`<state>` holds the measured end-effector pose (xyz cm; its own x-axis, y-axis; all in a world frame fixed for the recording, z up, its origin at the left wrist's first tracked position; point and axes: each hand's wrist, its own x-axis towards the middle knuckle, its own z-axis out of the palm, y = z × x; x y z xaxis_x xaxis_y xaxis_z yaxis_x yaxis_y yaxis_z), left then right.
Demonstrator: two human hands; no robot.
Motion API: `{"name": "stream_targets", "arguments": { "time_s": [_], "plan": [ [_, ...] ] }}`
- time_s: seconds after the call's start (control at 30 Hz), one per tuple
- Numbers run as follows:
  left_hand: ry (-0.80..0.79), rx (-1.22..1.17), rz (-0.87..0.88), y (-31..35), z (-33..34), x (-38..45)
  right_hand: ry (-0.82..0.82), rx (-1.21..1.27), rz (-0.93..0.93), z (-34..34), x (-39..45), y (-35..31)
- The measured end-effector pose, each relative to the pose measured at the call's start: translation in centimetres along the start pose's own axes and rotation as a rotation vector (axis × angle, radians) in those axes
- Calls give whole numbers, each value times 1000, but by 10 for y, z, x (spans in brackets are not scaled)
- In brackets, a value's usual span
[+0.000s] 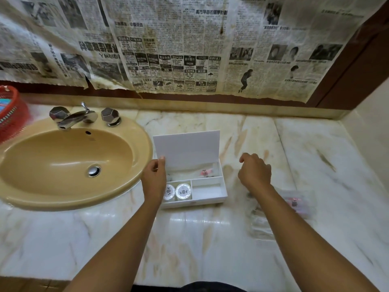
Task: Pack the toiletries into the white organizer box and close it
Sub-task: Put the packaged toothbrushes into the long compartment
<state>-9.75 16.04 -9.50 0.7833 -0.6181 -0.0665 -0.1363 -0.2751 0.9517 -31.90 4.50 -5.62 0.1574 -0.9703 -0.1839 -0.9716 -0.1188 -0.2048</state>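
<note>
The white organizer box (210, 198) stands on the marble counter just right of the sink, its lid (187, 147) upright. Two round white soaps (183, 191) lie in its front left compartment. A clear packet with a pink print (206, 172) lies in the back compartment, and the front right compartment looks empty. My left hand (154, 180) holds the lid's lower left corner with the thumb on it. My right hand (254, 172) hovers to the right of the box, fingers loosely curled, holding nothing. More clear packets (294, 204) lie on the counter under my right forearm, blurred.
A beige sink (134, 144) with a chrome tap (73, 116) sits to the left. A red basket (12, 114) stands at the far left edge. Newspaper covers the wall behind. A side wall closes off the counter (210, 239) at the right.
</note>
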Motion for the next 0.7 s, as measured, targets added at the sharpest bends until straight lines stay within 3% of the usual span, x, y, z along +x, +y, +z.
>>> {"name": "stream_targets", "arguments": {
  "time_s": [0.17, 0.4, 0.7],
  "plan": [
    [-4, -7, -6, -3, 0, 1, -153, -75, 90, 17, -6, 18],
    [-3, -24, -9, -1, 0, 0, 23, 81, 46, 12, -10, 13],
    [13, -24, -1, -4, 0, 2, 297, 407, -229, -45, -21, -38]
  ]
}}
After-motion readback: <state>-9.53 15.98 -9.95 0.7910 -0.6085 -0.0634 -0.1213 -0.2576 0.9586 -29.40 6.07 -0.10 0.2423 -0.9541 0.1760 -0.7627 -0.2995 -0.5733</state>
